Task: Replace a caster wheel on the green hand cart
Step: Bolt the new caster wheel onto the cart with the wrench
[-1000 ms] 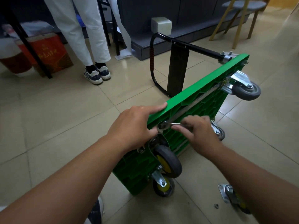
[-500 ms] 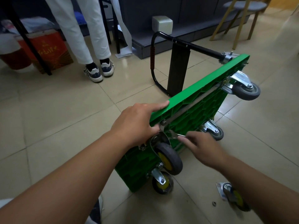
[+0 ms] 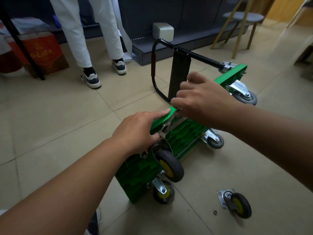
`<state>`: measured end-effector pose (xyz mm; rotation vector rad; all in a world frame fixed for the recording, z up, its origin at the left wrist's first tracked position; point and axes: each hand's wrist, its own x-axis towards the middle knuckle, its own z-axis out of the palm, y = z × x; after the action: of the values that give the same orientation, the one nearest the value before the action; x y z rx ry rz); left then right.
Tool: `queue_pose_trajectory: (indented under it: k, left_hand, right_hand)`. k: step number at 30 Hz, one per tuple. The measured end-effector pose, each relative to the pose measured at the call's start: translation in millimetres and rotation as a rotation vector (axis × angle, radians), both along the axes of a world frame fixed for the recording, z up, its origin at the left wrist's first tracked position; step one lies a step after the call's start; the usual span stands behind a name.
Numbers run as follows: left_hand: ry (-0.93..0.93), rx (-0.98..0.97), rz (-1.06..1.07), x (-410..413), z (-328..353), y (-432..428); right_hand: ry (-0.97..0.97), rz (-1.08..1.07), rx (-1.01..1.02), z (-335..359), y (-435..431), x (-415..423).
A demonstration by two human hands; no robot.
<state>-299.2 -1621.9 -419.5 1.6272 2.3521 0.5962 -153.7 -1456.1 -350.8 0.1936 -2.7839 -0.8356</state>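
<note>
Green hand cart stands on its side edge on the tiled floor, in the middle of the view. Its ribbed underside is turned to the right and its black handle is at the far side. Two grey casters sit at the far end and two with yellow hubs at the near end. The upper near caster seems to be the one in work.

The left hand holds the upper edge of the deck, with the index finger straight along it and the other fingers curled over. The right hand pinches the far end of a silver wrench. The head of the wrench sits at the caster plate, but the fastener itself I cannot make out. A loose caster lies on the floor at near right, with a small nut just beside it.

I think the main danger is that the wrench slips off, because only fingertips hold it at its end. Then the knuckles may hit the ribs. The cart also balances on one edge, so a strong pull may tip it if the left hand gives way. The small nut may be kicked away.
</note>
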Motion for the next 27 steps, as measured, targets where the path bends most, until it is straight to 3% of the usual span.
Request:
queue_pose_trajectory:
  k: [12, 16, 19, 24, 27]
  left_hand:
    - [0.007, 0.011, -0.002, 0, -1, 1]
    - [0.016, 0.006, 0.003, 0, -2, 2]
    - [0.013, 0.008, 0.001, 0, -2, 2]
    - [0.030, 0.015, -0.009, 1, 0, 3]
    - [0.046, 0.010, -0.007, 2, 0, 4]
  right_hand:
    - [0.021, 0.017, -0.015, -7, 0, -2]
    - [0.046, -0.074, -0.062, -20, 10, 1]
    - [0.099, -0.223, -0.257, -51, 17, 14]
    - [0.200, -0.475, -0.747, -100, 17, 25]
    - [0.252, -0.554, -1.180, -130, 9, 28]
